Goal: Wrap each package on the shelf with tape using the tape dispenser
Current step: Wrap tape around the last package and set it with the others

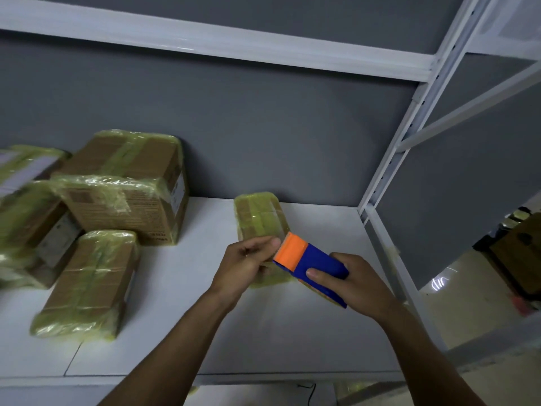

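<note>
White shelf (205,332) bears package (259,213) partly hidden behind left hand (246,263) and tape dispenser (316,259).

On my feed I count five packages on the lower shelf (292,332): one small package (257,215) at the hands, one large package (126,206) by the wall, one long package (87,282) in front of it, and two at the left edge, the lower left package (26,230) and the upper left package (26,165), a blurred pair that is hard to separate. There is one tape dispenser (313,259) and two hands, the left hand (248,262) and the right hand (348,279). Shelf boards number two, counting the upper shelf (205,39) overhead.
</note>
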`<state>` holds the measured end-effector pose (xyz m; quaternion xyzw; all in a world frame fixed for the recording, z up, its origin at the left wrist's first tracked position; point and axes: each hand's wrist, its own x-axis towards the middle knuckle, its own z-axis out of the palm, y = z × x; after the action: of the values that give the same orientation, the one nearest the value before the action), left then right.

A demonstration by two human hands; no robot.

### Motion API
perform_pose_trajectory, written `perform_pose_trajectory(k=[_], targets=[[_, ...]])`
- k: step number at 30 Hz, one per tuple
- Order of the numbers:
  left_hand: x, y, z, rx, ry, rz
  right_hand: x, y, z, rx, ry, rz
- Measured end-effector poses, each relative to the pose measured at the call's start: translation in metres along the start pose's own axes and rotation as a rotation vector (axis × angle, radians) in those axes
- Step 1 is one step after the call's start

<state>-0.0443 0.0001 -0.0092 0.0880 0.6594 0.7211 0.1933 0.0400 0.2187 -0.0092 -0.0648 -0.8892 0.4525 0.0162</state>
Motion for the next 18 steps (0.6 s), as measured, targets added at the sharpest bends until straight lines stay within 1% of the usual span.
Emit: perform_pose_trajectory(k=[3,5,7,10,12,18], targets=[[0.001,0.001,-0.005,-0.116,-0.029,-0.207,0.001,-0.002,0.001,0.012,-0.014,-0.019],[-0.001,0.001,-0.008,-0.072,-0.112,-0.266,0.001,-0.003,0.002,0.029,-0.026,-0.033],[-0.005,-0.001,-0.010,-0.071,-0.163,-0.257,0.001,-0.005,0.003,0.044,-0.042,-0.045],[-0.005,0.000,-0.014,-0.163,-0.150,-0.236,0.002,-0.008,0.005,0.044,-0.060,-0.059],[-0.002,-0.001,-0.017,-0.169,-0.113,-0.229,0.001,-0.008,0.005,0.035,-0.068,-0.064],[0.002,0.001,-0.028,-0.036,0.030,-0.150,0.002,-0.010,0.004,-0.036,-0.078,-0.035]])
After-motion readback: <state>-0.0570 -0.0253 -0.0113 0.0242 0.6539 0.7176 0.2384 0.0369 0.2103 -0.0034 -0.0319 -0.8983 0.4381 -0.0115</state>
